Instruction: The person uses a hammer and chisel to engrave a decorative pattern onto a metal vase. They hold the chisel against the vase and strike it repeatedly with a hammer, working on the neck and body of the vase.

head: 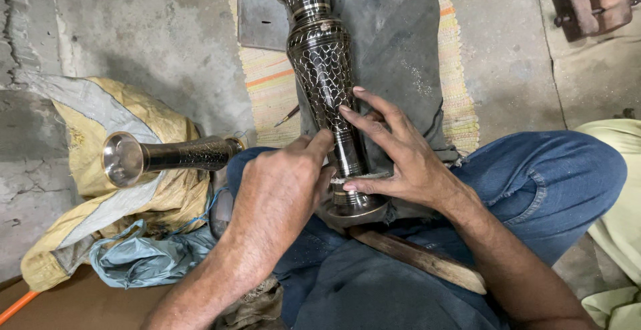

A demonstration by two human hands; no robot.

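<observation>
A dark engraved metal vase (pixel 327 83) is laid along the lap on a grey cloth (pixel 400 43). Its lower stem is gripped by the left hand (pixel 284 190); the right hand (pixel 400 156) is spread open against it. A second vase (pixel 167 156) is rested on a yellow sack (pixel 87 143) on the floor.

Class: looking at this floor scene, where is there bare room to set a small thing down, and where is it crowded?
Bare concrete floor lies open between the yellow sack and the striped mat; more lies right of the mat. It is crowded at the lap, where the left hand and right hand work on the engraved vase.
</observation>
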